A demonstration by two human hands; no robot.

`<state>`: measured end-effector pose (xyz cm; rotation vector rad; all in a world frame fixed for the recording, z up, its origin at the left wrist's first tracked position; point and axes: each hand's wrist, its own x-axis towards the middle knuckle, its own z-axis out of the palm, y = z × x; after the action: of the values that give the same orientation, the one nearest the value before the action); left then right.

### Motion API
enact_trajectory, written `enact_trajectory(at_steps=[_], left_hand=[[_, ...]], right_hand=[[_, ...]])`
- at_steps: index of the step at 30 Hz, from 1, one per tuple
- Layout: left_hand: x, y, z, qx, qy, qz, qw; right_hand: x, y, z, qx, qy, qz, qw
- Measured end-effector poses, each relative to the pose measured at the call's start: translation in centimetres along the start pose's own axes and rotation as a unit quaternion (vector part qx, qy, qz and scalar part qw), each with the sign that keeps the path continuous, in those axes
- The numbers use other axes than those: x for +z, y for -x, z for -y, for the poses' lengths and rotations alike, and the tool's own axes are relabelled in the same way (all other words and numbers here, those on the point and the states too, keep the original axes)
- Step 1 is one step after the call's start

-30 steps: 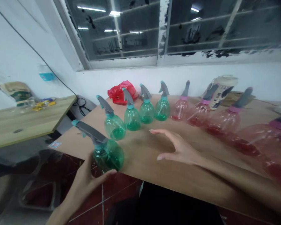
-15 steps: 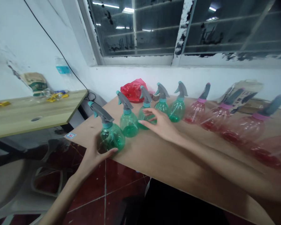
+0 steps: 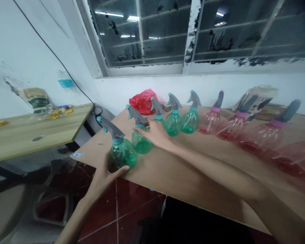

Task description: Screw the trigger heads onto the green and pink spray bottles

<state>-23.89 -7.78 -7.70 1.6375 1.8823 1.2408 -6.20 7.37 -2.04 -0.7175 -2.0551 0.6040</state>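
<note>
A row of spray bottles runs along the brown table [image 3: 193, 173], green ones on the left and pink ones [image 3: 231, 128] on the right. My left hand [image 3: 104, 176] is wrapped around the base of the nearest green spray bottle [image 3: 123, 155], which stands at the table's left corner. My right hand [image 3: 156, 134] reaches across the table to the second green spray bottle [image 3: 141, 144]. Its fingers are closed at that bottle's neck, under the grey trigger. Three more green bottles [image 3: 173, 121] stand just behind that hand.
A red plastic bag [image 3: 143, 101] lies at the table's back left, and a beige jug [image 3: 259, 98] lies near the wall on the right. A lower wooden table [image 3: 27, 133] with clutter stands to the left. A grey plastic chair [image 3: 20, 193] sits on the red floor below.
My right hand moved left from the third green bottle to the second one and closed at its neck. My left hand kept its hold on the nearest bottle. The view shifted slightly.
</note>
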Motion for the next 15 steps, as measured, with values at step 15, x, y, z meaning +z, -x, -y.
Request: enact_trajectory(at_steps=[15], left_hand=[[-1.6,1.2,-0.7,-0.004,-0.006,-0.048,0.999]], right_hand=[[-12.6,10.9,-1.1,0.051,0.079,0.015,0.995]])
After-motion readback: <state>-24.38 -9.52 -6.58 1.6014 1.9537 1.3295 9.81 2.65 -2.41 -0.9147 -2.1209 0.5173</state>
